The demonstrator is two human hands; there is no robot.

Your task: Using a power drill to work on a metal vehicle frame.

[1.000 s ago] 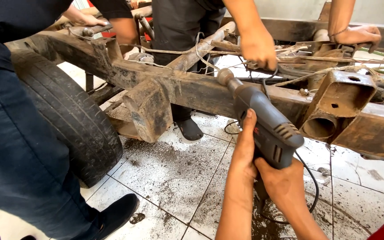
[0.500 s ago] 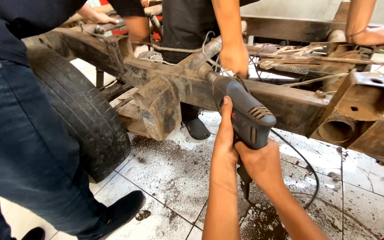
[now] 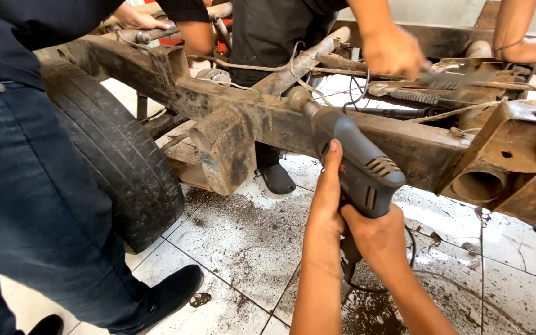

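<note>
Rusted chassis frame (image 3: 268,121): long steel rail, mud-caked, spanning the view; other people's hands rest on its far side.
Tyre (image 3: 116,155): 1 worn black tyre, upright at the frame's left end.
Tiled floor (image 3: 237,248): white, strewn with dark grit.
Electric drill (image 3: 352,161): grey, corded, nose against the rail's near face. Likely heavy and rigid, with a smooth casing; best taken by the pistol grip with 2 hands.
Left hand (image 3: 327,198): flat along the drill's body, steadying it.
Right hand (image 3: 376,239): wrapped closed around the drill's grip.
</note>
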